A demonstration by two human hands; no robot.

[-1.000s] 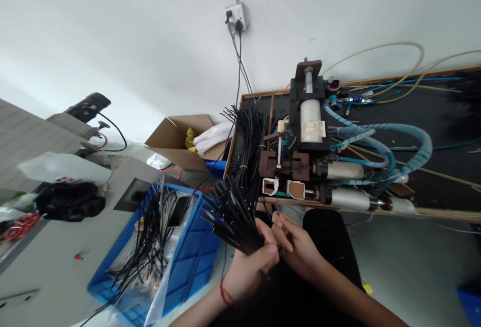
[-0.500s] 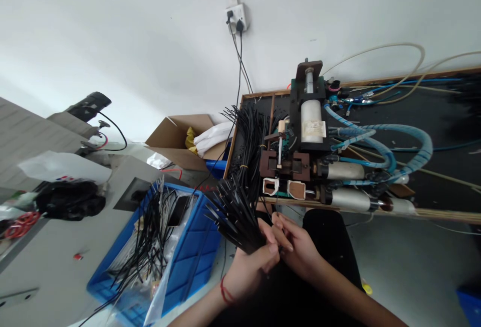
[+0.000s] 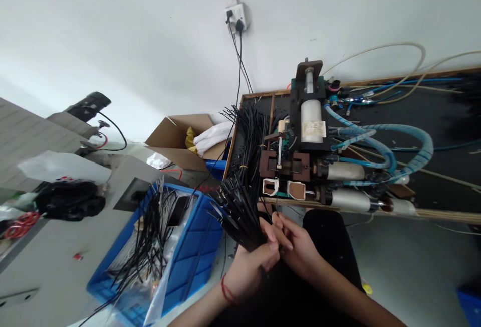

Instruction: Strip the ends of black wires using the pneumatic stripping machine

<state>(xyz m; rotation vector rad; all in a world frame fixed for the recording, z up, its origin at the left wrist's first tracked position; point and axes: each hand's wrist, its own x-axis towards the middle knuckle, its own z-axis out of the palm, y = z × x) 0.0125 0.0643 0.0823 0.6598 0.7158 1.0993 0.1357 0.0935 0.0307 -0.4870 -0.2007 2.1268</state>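
Note:
My left hand (image 3: 257,254) is closed around a thick bundle of black cables (image 3: 240,216), whose cut ends fan out toward the upper left. Beside it, my right hand (image 3: 295,244) pinches a single thin black cable (image 3: 277,204) between thumb and fingers. That cable runs upward from my fingertips toward the gap between two white-rimmed jaws (image 3: 296,190) of a pneumatic machine (image 3: 311,121). Both hands are close together, just below the bench edge. The lower part of the bundle is hidden by my fingers and the dark clothing behind.
More black cables (image 3: 248,141), tied with bands, lie in a wooden-edged tray left of the machine. A blue crate (image 3: 193,257) with cables and plastic stands at left, an open cardboard box (image 3: 173,154) behind it. Blue air hoses (image 3: 421,139) loop at right.
The bundle's fanned ends have shifted slightly to the right. My hands stay almost in place, and the machine looks the same.

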